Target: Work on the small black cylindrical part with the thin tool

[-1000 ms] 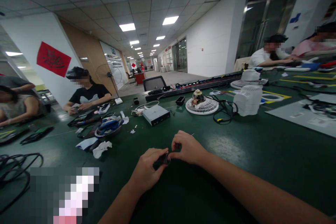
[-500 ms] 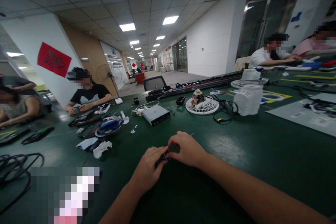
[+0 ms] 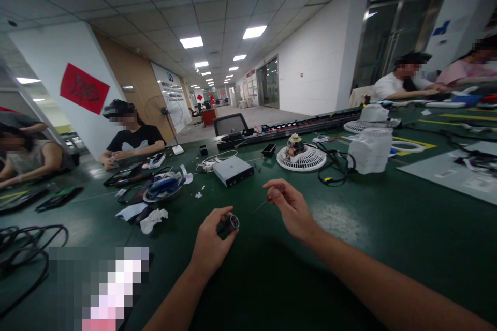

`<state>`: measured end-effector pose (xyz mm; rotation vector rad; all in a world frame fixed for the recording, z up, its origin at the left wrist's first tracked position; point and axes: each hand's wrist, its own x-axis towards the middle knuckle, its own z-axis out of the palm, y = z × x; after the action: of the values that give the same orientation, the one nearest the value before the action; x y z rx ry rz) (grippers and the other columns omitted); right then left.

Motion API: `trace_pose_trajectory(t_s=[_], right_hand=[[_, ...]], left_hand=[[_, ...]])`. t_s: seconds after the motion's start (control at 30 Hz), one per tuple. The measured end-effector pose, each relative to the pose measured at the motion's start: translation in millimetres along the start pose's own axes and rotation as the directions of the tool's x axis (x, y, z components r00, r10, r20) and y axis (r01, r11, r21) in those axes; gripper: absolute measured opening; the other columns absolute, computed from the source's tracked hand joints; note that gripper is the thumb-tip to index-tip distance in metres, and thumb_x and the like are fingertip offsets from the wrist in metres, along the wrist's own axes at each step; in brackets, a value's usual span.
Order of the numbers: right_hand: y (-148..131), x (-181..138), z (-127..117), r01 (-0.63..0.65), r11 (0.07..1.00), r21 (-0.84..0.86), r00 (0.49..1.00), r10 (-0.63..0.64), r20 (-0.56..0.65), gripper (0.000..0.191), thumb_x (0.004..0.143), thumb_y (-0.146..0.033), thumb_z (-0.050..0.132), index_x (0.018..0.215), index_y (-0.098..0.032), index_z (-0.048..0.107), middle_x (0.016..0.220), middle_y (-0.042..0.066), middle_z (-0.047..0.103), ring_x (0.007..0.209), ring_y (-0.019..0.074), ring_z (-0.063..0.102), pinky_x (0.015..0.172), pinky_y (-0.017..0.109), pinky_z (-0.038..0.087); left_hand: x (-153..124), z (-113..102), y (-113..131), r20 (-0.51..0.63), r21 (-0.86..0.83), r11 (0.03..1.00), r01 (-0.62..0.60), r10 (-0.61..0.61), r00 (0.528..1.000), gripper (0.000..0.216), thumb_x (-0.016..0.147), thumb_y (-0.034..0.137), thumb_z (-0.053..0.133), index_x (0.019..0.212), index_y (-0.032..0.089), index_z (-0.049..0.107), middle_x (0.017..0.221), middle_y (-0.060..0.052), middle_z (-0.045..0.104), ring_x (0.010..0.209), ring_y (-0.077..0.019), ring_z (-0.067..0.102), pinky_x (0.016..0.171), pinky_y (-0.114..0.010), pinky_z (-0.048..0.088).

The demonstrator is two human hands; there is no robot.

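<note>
Held up between the thumb and fingers of my left hand is a small dark cylindrical part, its round, pale-rimmed end facing right. My right hand is to the right and a little higher, pinching a thin screwdriver. The slim shaft points down and left toward the cylinder, without touching it. Something red shows at the fingertips; the fingers hide most of the handle. Beyond both hands a grey metal drive box lies on the green table.
A white fan grille with a motor, a black cable and a white housing stand at the back right. A bowl with blue cloth and crumpled white paper lie left. Black cables coil at far left. Other people sit around the table.
My hands were together at the cylinder and have moved apart. My right hand has gone right and up, and the screwdriver shaft now points down-left. The cylinder's round end has come into view.
</note>
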<state>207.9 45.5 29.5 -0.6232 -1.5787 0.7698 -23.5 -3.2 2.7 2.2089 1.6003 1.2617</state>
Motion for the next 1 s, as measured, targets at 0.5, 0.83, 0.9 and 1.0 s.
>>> trace_pose_trajectory(t_s=[0.5,0.83,0.9,1.0], right_hand=[[-6,-10,9,0.031,0.993,-0.115,0.954,0.005,0.301,0.015,0.098,-0.031,0.053,0.098,-0.019,0.062,0.088,0.004,0.067,0.083,0.0168,0.066,0.079,0.030,0.050],[-3,-11,10,0.030,0.989,-0.143,0.961,0.011,0.275,0.019,0.099,-0.033,0.051,0.095,-0.019,0.062,0.085,0.004,0.068,0.080,0.0164,0.066,0.076,0.029,0.050],[-4,-12,11,0.029,0.992,-0.119,0.961,0.005,0.278,0.019,0.099,-0.034,0.051,0.097,-0.019,0.062,0.086,0.004,0.069,0.080,0.0163,0.066,0.075,0.028,0.049],[-3,-11,10,0.036,0.984,-0.176,0.971,0.007,0.239,0.019,0.099,-0.034,0.052,0.098,-0.019,0.063,0.088,0.005,0.069,0.084,0.0176,0.065,0.075,0.029,0.048]], left_hand=[[-2,-1,3,0.007,0.017,0.999,-0.029,0.029,1.000,0.038,0.078,0.016,0.069,0.114,0.023,0.061,0.099,-0.003,0.070,0.091,-0.0219,0.068,0.083,-0.040,0.055],[-2,1,1,0.020,0.017,1.000,-0.025,0.025,0.999,0.040,0.077,0.014,0.070,0.115,0.023,0.062,0.098,-0.002,0.071,0.093,-0.0217,0.069,0.086,-0.040,0.055],[-2,1,2,0.031,0.021,1.000,-0.018,0.018,0.999,0.041,0.077,0.014,0.070,0.116,0.023,0.061,0.099,-0.003,0.071,0.093,-0.0219,0.069,0.086,-0.041,0.055],[-3,2,3,0.044,0.028,0.999,-0.017,0.015,0.999,0.040,0.077,0.015,0.070,0.116,0.023,0.062,0.099,-0.003,0.071,0.091,-0.0223,0.069,0.084,-0.042,0.056]])
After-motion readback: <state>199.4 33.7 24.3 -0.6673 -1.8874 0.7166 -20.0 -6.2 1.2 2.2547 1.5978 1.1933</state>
